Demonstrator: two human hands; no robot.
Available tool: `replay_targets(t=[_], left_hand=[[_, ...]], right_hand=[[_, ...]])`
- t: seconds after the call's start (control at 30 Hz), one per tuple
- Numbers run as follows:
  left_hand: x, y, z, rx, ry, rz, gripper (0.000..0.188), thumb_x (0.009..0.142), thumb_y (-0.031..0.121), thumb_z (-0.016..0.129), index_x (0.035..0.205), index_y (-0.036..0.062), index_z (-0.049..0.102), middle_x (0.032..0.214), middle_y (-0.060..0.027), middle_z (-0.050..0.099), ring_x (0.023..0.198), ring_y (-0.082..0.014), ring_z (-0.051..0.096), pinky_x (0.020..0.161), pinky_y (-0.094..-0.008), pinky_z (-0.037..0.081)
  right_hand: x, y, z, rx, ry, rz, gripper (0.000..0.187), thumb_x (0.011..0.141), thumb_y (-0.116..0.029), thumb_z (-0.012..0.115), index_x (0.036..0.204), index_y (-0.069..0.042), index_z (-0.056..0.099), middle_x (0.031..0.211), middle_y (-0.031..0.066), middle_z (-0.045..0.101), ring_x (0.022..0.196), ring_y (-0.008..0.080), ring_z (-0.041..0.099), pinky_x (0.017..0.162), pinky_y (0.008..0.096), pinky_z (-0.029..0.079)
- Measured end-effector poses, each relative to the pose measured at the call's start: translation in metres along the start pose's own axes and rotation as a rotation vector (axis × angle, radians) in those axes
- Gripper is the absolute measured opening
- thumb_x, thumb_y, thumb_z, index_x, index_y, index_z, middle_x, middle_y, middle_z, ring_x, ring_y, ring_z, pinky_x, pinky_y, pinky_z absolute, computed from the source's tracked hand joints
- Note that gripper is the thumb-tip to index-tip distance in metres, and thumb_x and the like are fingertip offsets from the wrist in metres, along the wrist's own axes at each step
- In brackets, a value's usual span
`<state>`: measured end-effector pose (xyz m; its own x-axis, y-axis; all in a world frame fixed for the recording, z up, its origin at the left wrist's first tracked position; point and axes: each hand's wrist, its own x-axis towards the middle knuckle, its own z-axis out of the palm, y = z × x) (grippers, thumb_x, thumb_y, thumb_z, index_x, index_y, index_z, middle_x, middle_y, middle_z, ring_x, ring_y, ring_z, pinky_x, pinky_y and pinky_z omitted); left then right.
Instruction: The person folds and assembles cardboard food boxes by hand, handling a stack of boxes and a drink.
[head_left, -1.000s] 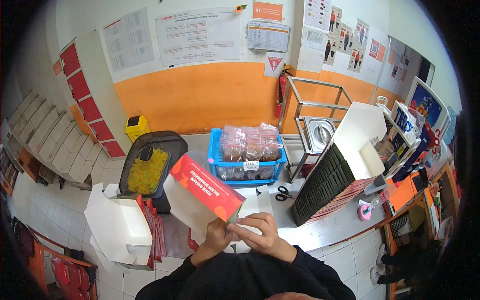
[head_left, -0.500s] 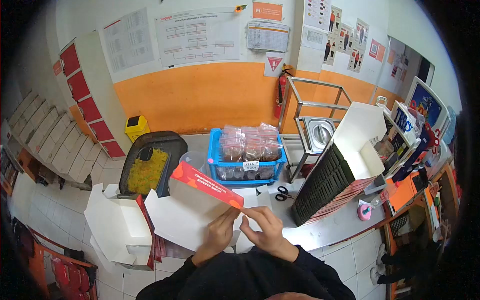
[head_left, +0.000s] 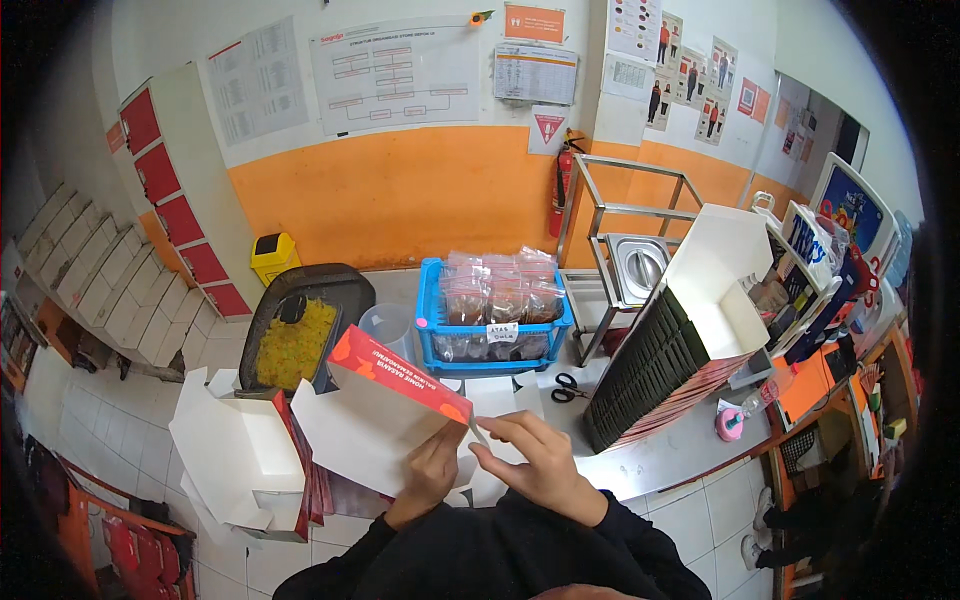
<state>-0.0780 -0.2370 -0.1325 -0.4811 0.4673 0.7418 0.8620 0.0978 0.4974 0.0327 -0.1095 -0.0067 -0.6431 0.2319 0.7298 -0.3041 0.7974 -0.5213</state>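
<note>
A partly folded cardboard box point(head_left: 355, 440), white inside with a printed red side panel point(head_left: 395, 375), slants in front of me. My left hand point(head_left: 430, 470) is closed on the box near the right end of the red panel, its fingertips partly hidden. At that corner, my right hand point(head_left: 535, 460) pinches a narrow end flap between thumb and fingers, bending it. Another flat white carton piece point(head_left: 505, 400) lies on the table beneath. To the left, open white boxes with red outer sides point(head_left: 270, 445) are stacked together.
Behind the box stand a blue crate point(head_left: 430, 345) of bagged dark food, a clear tub point(head_left: 388, 328) and a black tray point(head_left: 350, 285) of yellow food. Black scissors point(head_left: 568, 388) lie right of the crate. A tall stack of black-and-white boxes point(head_left: 640, 375) leans at right.
The box's red panel has moved slightly left and down, uncovering more of the clear tub. The end flap at its right now bends toward me in my right hand's pinch.
</note>
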Motion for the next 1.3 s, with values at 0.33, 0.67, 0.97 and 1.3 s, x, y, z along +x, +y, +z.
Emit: replay_targets(t=[0.33, 0.67, 0.97, 1.3], left_hand=[[-0.013, -0.003, -0.001, -0.070, 0.035, -0.119, 0.024, 0.082, -0.009, 0.059, 0.102, -0.0024, 0.069, 0.092, -0.0163, 0.071, 0.081, -0.0314, 0.071, 0.070, -0.0348, 0.056], [0.002, 0.014, -0.006, -0.732, 0.089, -0.520, 0.017, 0.095, 0.000, 0.053, 0.108, -0.0072, 0.061, 0.094, -0.0084, 0.067, 0.085, -0.0129, 0.065, 0.073, -0.0290, 0.053], [-0.005, -0.002, -0.002, -0.676, -0.076, -0.480, 0.019, 0.097, 0.000, 0.050, 0.110, -0.0075, 0.060, 0.094, -0.0103, 0.065, 0.090, -0.0155, 0.065, 0.082, -0.0306, 0.055], [0.009, 0.008, -0.017, -0.783, -0.047, -0.474, 0.016, 0.095, 0.004, 0.056, 0.107, -0.0060, 0.061, 0.100, -0.0145, 0.065, 0.091, -0.0198, 0.067, 0.074, -0.0345, 0.055]], right_hand=[[0.001, 0.004, -0.019, 0.193, -0.092, -0.114, 0.022, 0.068, 0.003, 0.076, 0.089, -0.004, 0.074, 0.073, 0.0070, 0.068, 0.062, 0.0179, 0.065, 0.055, 0.0266, 0.051], [-0.017, 0.036, 0.018, -0.093, -0.170, -0.256, 0.033, 0.070, -0.004, 0.079, 0.101, -0.006, 0.071, 0.093, 0.0073, 0.069, 0.082, 0.0211, 0.069, 0.069, 0.0293, 0.056], [-0.026, 0.035, 0.024, 0.059, -0.104, -0.099, 0.026, 0.071, -0.007, 0.077, 0.097, -0.005, 0.069, 0.085, 0.0052, 0.068, 0.068, 0.0182, 0.067, 0.058, 0.0302, 0.055], [-0.021, 0.048, 0.035, -0.035, -0.077, -0.147, 0.026, 0.071, -0.005, 0.079, 0.095, -0.005, 0.068, 0.086, 0.0081, 0.067, 0.084, 0.0246, 0.065, 0.071, 0.0324, 0.053]])
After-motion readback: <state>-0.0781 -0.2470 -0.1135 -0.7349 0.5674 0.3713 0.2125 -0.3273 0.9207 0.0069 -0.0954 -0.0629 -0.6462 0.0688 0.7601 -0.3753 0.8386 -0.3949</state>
